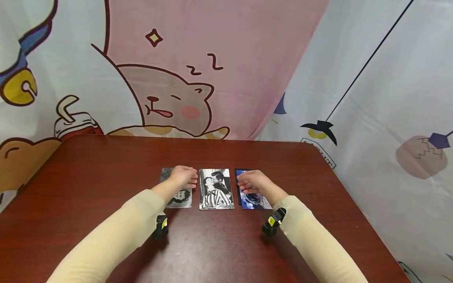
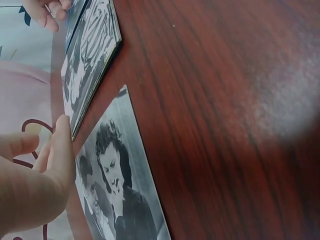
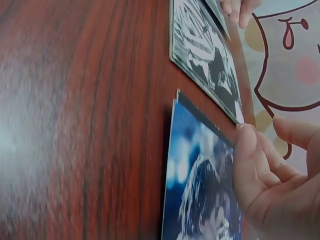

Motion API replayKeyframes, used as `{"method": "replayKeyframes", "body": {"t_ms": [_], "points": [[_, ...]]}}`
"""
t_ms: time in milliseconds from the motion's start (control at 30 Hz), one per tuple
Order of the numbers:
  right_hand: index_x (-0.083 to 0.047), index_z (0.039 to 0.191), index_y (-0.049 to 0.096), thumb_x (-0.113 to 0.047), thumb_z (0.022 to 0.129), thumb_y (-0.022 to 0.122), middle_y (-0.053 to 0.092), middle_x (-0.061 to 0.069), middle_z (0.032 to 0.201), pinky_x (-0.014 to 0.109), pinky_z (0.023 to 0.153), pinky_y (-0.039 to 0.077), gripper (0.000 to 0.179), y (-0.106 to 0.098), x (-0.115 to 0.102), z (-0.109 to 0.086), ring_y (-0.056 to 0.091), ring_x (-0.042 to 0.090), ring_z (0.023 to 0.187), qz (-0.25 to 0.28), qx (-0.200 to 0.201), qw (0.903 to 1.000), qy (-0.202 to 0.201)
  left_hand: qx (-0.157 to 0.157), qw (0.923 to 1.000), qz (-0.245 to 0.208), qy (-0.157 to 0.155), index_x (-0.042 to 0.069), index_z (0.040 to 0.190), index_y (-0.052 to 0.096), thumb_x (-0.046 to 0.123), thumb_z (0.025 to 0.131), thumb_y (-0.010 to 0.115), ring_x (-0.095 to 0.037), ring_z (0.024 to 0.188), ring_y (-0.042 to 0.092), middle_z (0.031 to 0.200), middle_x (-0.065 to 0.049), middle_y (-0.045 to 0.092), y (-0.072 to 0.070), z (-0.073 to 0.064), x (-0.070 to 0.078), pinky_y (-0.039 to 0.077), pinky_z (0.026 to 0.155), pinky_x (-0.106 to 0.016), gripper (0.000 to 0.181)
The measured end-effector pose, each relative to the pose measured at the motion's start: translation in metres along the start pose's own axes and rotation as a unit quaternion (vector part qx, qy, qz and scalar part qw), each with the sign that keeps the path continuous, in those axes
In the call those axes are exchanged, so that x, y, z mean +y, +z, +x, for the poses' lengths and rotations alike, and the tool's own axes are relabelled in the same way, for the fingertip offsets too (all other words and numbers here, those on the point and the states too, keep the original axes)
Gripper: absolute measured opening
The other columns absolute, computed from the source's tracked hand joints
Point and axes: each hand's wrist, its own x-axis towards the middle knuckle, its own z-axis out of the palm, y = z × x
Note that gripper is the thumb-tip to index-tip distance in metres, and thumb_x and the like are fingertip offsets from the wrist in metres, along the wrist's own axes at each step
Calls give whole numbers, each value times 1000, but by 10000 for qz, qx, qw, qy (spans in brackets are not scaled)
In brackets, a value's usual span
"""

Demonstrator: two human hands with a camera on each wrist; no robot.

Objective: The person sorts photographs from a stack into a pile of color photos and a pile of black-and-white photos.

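Observation:
My left hand [image 1: 183, 177] is over the upper part of a black-and-white photo card [image 1: 181, 198] on the left, which shows people with dark hair. Its thumb and fingers are apart, with nothing between them. In the middle lies a small stack of photo cards [image 1: 216, 189], its top one showing a couple and a striped garment. On the right, a blue photo card [image 3: 200, 185] overlaps a dark-edged card [image 3: 202, 117] unevenly. My right hand [image 1: 255, 181] is above the blue card, thumb right by its far edge, fingers loosely bent and partly covering the picture.
The cards lie in a row on a reddish-brown wooden table [image 1: 106, 177]. A cloth backdrop [image 1: 247, 59] with cartoon animals hangs behind the table and along its right side. Black wrist cameras [image 1: 161, 226] sit below both sleeves.

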Motion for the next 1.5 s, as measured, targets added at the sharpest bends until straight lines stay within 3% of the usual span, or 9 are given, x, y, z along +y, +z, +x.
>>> {"method": "replayKeyframes", "body": {"t_ms": [233, 700, 933, 1200, 1367, 1500], "points": [[7, 123, 52, -15, 93, 54, 63, 4, 80, 19, 55, 56, 36, 10, 1, 4, 61, 9, 64, -19, -137, 9998, 105, -323, 9994, 64, -135, -16, 129, 42, 6, 97, 40, -28, 92, 62, 124, -34, 52, -2, -3, -2, 60, 76, -33, 39], [7, 124, 52, -15, 94, 53, 67, 8, 86, 23, 60, 59, 37, 16, 2, 0, 63, 11, 67, -66, -231, 9997, 11, -786, 9966, 188, -170, -18, 129, 37, 5, 94, 42, -19, 80, 63, 120, -34, 55, 1, -4, -11, 61, 75, -33, 42], [4, 123, 54, -18, 94, 54, 69, 12, 93, 25, 64, 59, 37, 17, -2, -2, 65, 12, 70, -144, -151, 9998, 74, -795, 9959, 403, -133, -17, 126, 42, 7, 94, 42, -18, 78, 64, 121, -33, 56, 0, -4, -10, 61, 72, -31, 40], [2, 126, 53, -19, 95, 52, 68, 18, 104, 23, 63, 58, 38, 16, -5, -5, 65, 11, 71, -101, -72, 9998, 165, -771, 9956, 515, -113, -15, 129, 42, 10, 96, 43, -30, 96, 65, 122, -30, 56, -1, -5, -7, 60, 76, -33, 41], [4, 128, 51, -19, 95, 52, 65, 21, 112, 23, 66, 59, 41, 16, -5, -4, 65, 12, 73, 117, 48, 9997, 202, -604, 9978, 287, -28, -15, 126, 46, 8, 94, 44, -22, 84, 65, 108, -25, 63, 3, -4, -7, 60, 77, -33, 39], [7, 127, 49, -14, 93, 54, 65, 17, 104, 24, 68, 60, 40, 18, -2, 0, 62, 12, 72, 379, 50, 9991, 196, -637, 9979, -45, 45, -15, 128, 44, 5, 93, 47, -18, 81, 62, 104, -20, 61, 8, -4, -3, 60, 78, -33, 40]]}}
